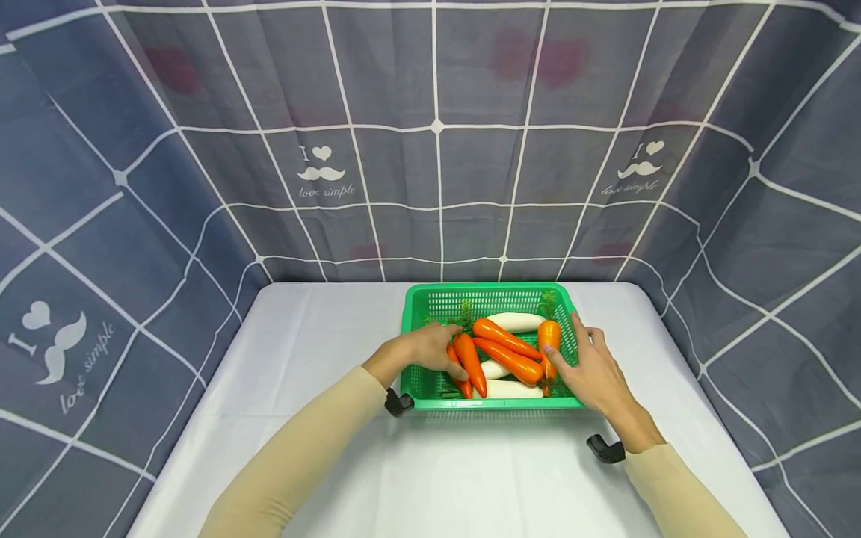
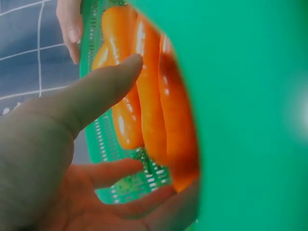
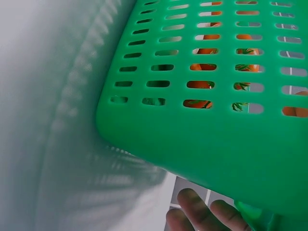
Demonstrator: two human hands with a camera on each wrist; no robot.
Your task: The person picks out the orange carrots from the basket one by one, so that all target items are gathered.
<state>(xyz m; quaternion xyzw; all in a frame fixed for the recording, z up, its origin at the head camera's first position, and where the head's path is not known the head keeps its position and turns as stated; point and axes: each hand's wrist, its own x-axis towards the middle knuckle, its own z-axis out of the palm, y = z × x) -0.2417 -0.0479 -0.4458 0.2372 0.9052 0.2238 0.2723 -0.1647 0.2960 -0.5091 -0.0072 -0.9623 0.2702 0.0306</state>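
While both forearms in beige sleeves [image 1: 303,448] reach forward in the head view, the green basket [image 1: 498,404] sits between the person's hands on the white table [image 1: 323,329]. Five carrots [image 1: 513,362] lie in it, among three long white vegetables [image 1: 516,322], with leafy tops [image 1: 466,314] showing at the far side. The left hand [image 1: 430,348] reaches over the near rim's left end, its thumb and fingers spread about the two leftmost carrots. The right hand [image 1: 595,373] is at the right rim, thumb over the inside near the rightmost carrot, fingers spread along the outside; whether it presses on the rim, one cannot tell. A gridded cloth [image 1: 480,172] hangs behind.

From the left wrist, the left thumb stands well apart from the other fingers, its tip in front of the carrots; touch is unclear. Blurred green fills the right side, and the right hand's fingers appear outside the basket at top left.

From the right wrist, the slotted basket wall is close, orange showing through its openings, with a few fingertips just beside its lower edge.
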